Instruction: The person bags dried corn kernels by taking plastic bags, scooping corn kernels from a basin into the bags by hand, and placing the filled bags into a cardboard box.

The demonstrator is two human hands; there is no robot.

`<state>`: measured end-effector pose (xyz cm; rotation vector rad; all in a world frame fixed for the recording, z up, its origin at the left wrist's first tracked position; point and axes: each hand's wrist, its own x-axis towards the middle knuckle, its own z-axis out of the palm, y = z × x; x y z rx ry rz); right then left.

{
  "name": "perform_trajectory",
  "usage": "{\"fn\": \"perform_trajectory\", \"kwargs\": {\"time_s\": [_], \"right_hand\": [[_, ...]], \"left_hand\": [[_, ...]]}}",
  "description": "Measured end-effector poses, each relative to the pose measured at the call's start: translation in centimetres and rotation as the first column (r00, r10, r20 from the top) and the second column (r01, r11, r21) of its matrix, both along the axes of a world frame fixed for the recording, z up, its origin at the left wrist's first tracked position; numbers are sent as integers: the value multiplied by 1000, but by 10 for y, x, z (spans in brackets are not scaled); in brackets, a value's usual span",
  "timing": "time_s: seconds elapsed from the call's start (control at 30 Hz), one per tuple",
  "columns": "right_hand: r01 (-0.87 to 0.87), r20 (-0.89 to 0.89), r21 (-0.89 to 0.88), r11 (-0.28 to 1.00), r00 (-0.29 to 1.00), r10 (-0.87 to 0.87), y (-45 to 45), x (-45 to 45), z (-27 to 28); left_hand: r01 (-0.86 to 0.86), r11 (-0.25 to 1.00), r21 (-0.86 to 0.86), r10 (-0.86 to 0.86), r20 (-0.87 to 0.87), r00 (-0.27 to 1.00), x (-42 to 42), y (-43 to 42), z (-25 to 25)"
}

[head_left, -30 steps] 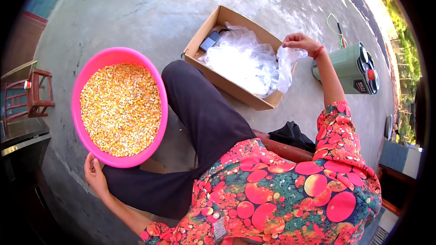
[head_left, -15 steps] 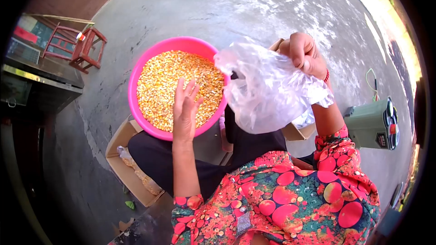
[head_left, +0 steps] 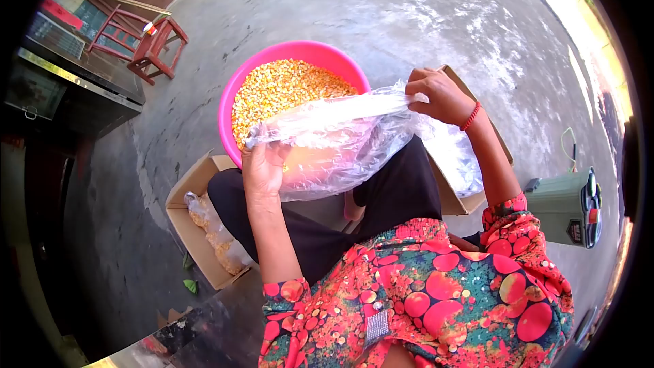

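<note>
A clear plastic bag (head_left: 334,150) is stretched between my two hands, over the near side of a pink basin (head_left: 340,65). My left hand (head_left: 264,169) is closed on the bag's left end at the basin's near rim. At the right, my right hand (head_left: 439,95) pinches the bag's other upper corner. Loose yellow corn kernels (head_left: 272,92) fill much of the basin; the bag hides part of them. The bag looks flat, and I see pink and yellow through it.
On the left, a cardboard box (head_left: 193,228) holds filled bags of corn (head_left: 218,235). Behind my right forearm, another cardboard box (head_left: 453,201) holds clear plastic (head_left: 463,163). A grey-green container (head_left: 562,208) stands at right, a red wooden chair (head_left: 153,48) at far left.
My left hand, open over the corn before, has taken hold of the bag. The bag has gone from a bunched shape in my right hand to being stretched out between both hands.
</note>
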<state>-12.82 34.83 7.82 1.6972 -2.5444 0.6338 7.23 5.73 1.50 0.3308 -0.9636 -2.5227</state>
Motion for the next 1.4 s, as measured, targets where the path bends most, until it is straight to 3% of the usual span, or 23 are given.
{"fn": "perform_trajectory", "kwargs": {"time_s": [0.03,0.1,0.17,0.23,0.3,0.37,0.4,0.43,0.5,0.57,0.6,0.67,0.77,0.83,0.9,1.0,1.1,1.17,1.23,1.3,1.37,1.4], "right_hand": [[29,-34,-23,999,999,-29,-1,-2,1],[168,111,-54,984,981,-161,0,-5,-1],[194,132,-46,980,973,-187,2,-8,-3],[268,390,-89,959,896,-214,4,-12,-8],[272,388,-156,949,901,-195,3,-17,-17],[496,470,-203,844,806,-361,1,-23,-24],[483,313,-408,775,871,-378,-5,-21,-25],[483,314,-409,774,871,-378,-7,-16,-22],[453,421,-504,735,872,-248,-17,9,-5],[311,778,-378,872,617,118,-38,57,18],[151,712,-407,901,670,209,-50,79,12],[22,658,-310,951,727,197,-71,115,14],[45,480,-437,898,856,191,-99,135,-11],[-35,353,-527,849,900,257,-109,135,-21],[-23,389,-562,827,875,288,-113,137,-14],[49,389,-589,807,892,229,-123,132,-8],[31,338,-650,759,906,253,-136,132,-15],[21,346,-652,758,898,273,-139,136,-17],[39,487,-481,876,843,230,-134,139,-14],[5,502,-500,866,817,285,-131,133,-26],[-2,513,-496,868,806,295,-125,123,-36],[-14,469,-488,873,839,275,-120,116,-43]], "left_hand": [[45,998,34,-44,-36,998,3,-5,3],[49,999,17,-49,-37,998,7,-16,-3],[-43,995,-87,39,-40,998,9,-22,-6],[-91,992,-82,89,-38,995,11,-23,-3],[-148,982,-114,145,-37,989,15,-25,2],[-144,987,-76,142,-31,989,19,-26,2],[-159,984,-75,157,-34,987,20,-25,4],[-175,982,-74,173,-39,984,20,-23,7],[-273,956,-110,279,47,959,19,-7,17],[-345,919,-189,361,54,931,18,18,35],[-311,922,-229,330,48,943,20,30,43],[-237,929,-285,262,53,964,25,48,44],[-129,915,-383,158,45,986,45,63,48],[-32,813,-582,93,75,993,65,61,56],[-10,746,-666,125,126,984,83,57,66],[51,499,-865,128,131,983,94,59,76],[127,465,-876,23,156,988,99,68,85],[160,538,-828,-14,181,983,102,71,89],[23,775,-632,52,100,994,102,67,78],[-196,809,-554,222,-21,975,98,59,72],[-203,916,-346,172,-119,978,97,47,70],[-228,929,-291,222,-53,974,95,50,74]]}}
